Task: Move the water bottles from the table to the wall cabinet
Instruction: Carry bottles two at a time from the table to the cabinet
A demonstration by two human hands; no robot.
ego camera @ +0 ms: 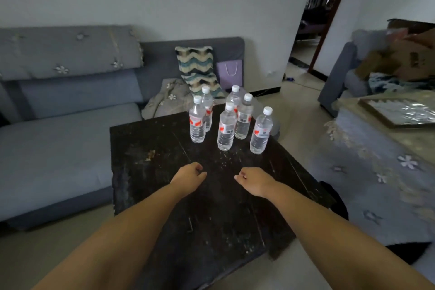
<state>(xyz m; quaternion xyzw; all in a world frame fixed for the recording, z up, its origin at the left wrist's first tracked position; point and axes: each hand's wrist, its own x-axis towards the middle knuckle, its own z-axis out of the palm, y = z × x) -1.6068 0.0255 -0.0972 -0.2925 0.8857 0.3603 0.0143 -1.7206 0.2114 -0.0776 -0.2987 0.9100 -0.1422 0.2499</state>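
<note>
The left hand [189, 178] and right hand [255, 181] are held above the dark table [150, 195], fingers loosely curled, nothing gripped. Six capped water bottles [226, 128] are seen upright at twelve o'clock, clustered near the far edge. A grey sofa [58, 139] is set at nine o'clock.

Dim, bluish indoor light, soft shadows, wide-angle bending at the edges, right side blurred.

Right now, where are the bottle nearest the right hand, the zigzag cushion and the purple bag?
Nearest bottle [260, 133]: head view, on its label.
Zigzag cushion [197, 67]: head view, mid-fabric.
Purple bag [230, 74]: head view, front panel.
</note>
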